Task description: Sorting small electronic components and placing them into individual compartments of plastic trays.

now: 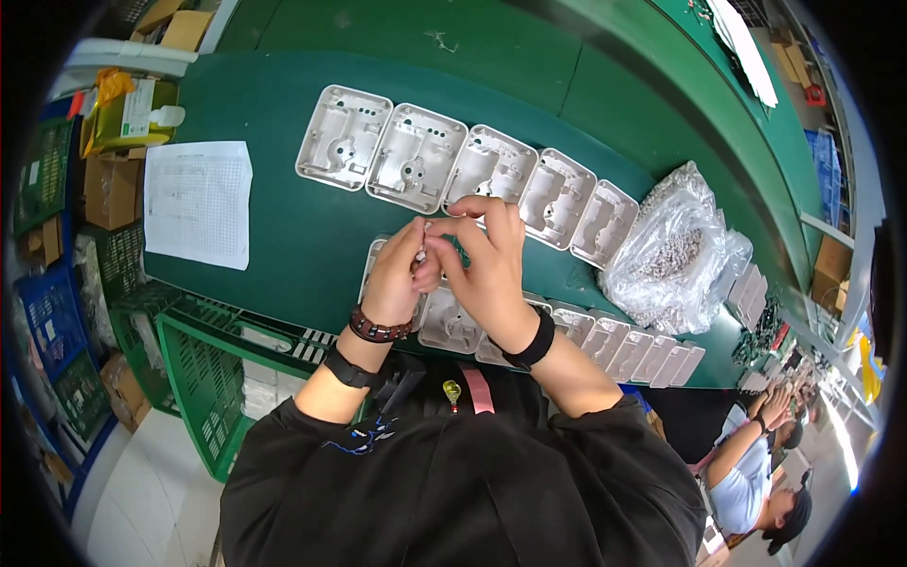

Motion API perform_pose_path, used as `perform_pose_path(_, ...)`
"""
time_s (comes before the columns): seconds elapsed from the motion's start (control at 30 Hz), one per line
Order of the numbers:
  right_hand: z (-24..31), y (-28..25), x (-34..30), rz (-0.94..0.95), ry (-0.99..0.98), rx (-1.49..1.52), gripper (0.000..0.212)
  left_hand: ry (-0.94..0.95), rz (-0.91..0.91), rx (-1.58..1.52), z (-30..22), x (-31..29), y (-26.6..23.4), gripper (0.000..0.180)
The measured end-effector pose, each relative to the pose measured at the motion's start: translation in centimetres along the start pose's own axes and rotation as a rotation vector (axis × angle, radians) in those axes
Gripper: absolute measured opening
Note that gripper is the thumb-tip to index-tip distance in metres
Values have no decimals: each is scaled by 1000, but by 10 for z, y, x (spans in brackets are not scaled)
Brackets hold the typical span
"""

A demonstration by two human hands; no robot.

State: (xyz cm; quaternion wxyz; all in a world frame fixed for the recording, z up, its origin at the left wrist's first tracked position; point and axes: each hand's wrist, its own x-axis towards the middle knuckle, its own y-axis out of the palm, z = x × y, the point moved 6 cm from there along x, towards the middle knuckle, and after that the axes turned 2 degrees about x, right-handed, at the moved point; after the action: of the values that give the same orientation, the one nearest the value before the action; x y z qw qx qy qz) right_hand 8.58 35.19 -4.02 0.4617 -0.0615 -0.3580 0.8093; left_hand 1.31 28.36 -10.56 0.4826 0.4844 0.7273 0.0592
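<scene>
My left hand (390, 276) is closed around small whitish parts (421, 253), too small to name. My right hand (487, 260) meets it, thumb and index finger pinched at those parts; whether a piece sits between these fingertips is hidden. Both hands are over the gap between two rows of white plastic housings. In the far row, open-topped housings (344, 139) with rounded corners show moulded posts and a round boss inside. My hands and forearms partly cover the near row of housings (450, 319).
A clear plastic bag (673, 253) full of small whitish parts lies at the right. A printed sheet (197, 203) rests on the green table (283, 222) at the left. Green crates (203, 397) stand below the left edge. Another person (746, 482) works farther right.
</scene>
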Motion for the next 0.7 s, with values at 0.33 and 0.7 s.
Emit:
perform_pose_path(0.33, -7, -2, 16, 41, -132, -143, 20, -47, 209, -445, 11, 15, 9, 35)
perform_pose_path(0.7, -1, 2, 32, 85, -215, -172, 17, 76, 182, -419, 3, 17, 12, 49)
